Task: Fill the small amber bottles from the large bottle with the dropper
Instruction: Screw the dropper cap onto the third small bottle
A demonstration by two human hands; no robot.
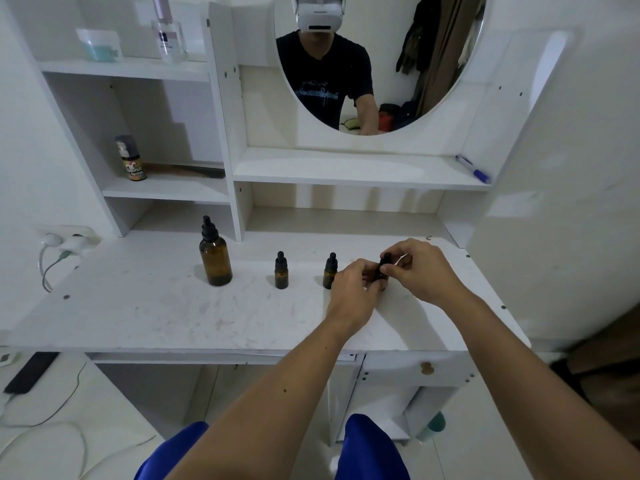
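Both hands met on the upright rightmost small bottle (380, 271), left hand (353, 289) gripping its body, right hand (420, 268) pinching its cap (385, 258); the large bottle (215, 259) stood well left on the counter (156, 306).

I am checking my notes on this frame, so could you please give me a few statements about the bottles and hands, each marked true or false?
1. The large amber bottle stands capped at the left end of the row. True.
2. The right hand pinches the dropper cap of the rightmost small bottle. True.
3. The left hand rests flat on the desk, away from the bottles. False: its fingers are curled around the rightmost small bottle's body.
4. Two small amber bottles stand untouched with their caps on. True.
5. The blue pen lies on the desk beside the large bottle. False: it lies on the shelf under the mirror.
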